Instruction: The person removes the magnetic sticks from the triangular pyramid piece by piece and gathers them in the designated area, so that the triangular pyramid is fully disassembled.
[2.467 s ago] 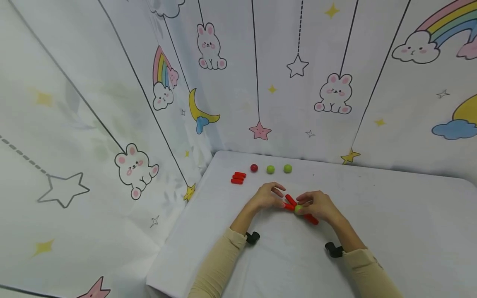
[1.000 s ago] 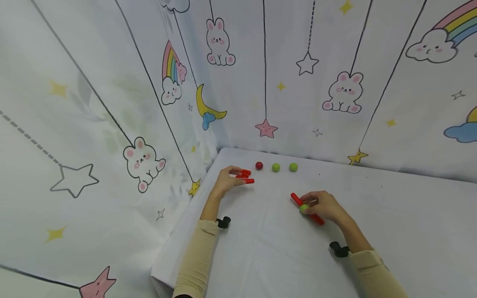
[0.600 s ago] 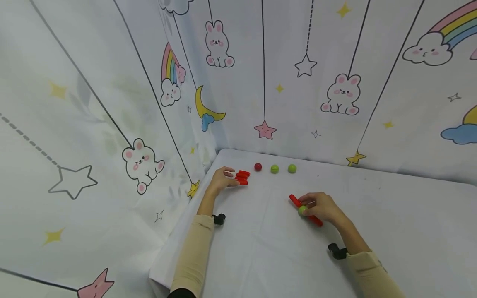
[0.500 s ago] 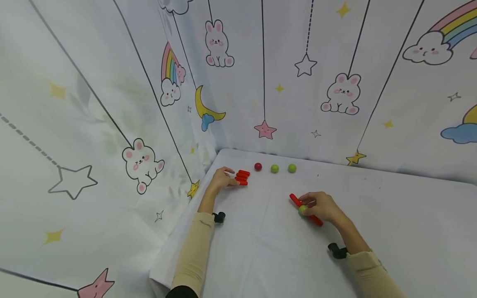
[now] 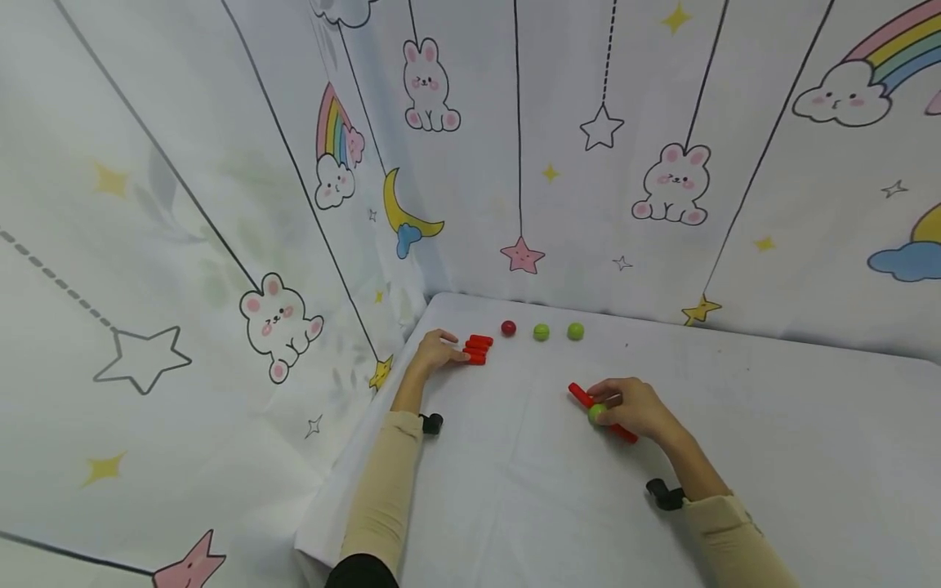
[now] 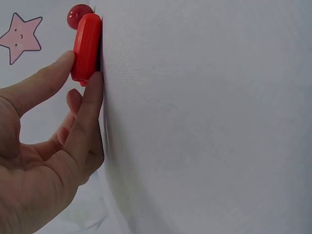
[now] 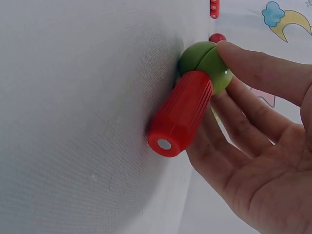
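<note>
Several short red rods [image 5: 481, 341] lie side by side at the table's far left. My left hand [image 5: 435, 353] pinches the end of the nearest rod [image 6: 87, 46] between thumb and fingertip. Further right, a green ball [image 5: 596, 414] has one red rod [image 5: 579, 394] on its far side and another [image 5: 626, 434] on its near side, almost in one line. My right hand [image 5: 634, 407] holds this ball between thumb and fingers. In the right wrist view the near rod [image 7: 183, 114] shows a round metal disc in its end.
A red ball [image 5: 508, 328] and two green balls, one on the left [image 5: 541, 331] and one on the right [image 5: 576, 331], stand in a row near the back edge of the white-covered table [image 5: 772, 441]. A patterned curtain [image 5: 456, 204] hangs behind and to the left.
A red rod has left the green ball. My left hand has carried a rod to the row at the far left, where it now lies beside the others. My right hand keeps its hold.
</note>
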{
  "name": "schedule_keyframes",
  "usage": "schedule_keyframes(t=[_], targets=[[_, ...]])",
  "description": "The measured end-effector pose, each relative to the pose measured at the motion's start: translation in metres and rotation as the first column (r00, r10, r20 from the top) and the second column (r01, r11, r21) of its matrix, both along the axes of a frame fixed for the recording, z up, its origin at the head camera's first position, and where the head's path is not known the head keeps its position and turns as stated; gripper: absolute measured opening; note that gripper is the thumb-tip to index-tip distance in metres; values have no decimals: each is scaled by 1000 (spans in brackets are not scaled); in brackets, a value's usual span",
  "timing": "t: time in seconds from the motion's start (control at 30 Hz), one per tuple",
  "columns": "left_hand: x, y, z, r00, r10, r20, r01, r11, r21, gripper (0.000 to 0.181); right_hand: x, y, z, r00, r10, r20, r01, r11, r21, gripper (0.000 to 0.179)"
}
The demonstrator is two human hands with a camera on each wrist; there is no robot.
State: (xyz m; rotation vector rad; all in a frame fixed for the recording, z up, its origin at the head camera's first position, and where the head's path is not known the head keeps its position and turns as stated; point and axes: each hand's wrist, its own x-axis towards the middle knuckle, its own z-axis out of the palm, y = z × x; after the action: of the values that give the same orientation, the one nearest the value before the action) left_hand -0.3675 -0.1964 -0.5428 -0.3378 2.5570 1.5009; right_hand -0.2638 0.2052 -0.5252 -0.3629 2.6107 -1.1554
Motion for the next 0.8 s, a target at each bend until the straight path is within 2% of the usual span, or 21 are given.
schedule_keyframes(t=[0.17, 0.33, 0.47, 0.6, 0.7, 0.8], targets=[[-6, -2, -4, 1000, 22, 21, -21, 999, -28, 47, -2, -1, -4, 1000, -6, 2, 6, 1000, 4, 39], [-4, -1, -5, 999, 38, -4, -39, 998, -55, 47, -2, -1, -4, 1000, -2, -13, 2, 1000, 6, 41], [3, 5, -2, 994, 82, -67, -87, 994, -63, 54, -2, -2, -3, 1000, 4, -26, -3, 1000, 7, 44], [10, 14, 6, 977, 123, -176, -131, 991, -40, 57, -1, -2, -2, 1000, -2, -29, 3, 1000, 12, 44], [13, 21, 12, 965, 122, -232, -136, 990, -46, 54, -1, -3, -2, 1000, -4, -28, 5, 1000, 17, 43], [14, 30, 18, 965, 101, -243, -114, 993, -40, 51, 0, -3, -1, 999, -9, -31, 9, 1000, 25, 42]])
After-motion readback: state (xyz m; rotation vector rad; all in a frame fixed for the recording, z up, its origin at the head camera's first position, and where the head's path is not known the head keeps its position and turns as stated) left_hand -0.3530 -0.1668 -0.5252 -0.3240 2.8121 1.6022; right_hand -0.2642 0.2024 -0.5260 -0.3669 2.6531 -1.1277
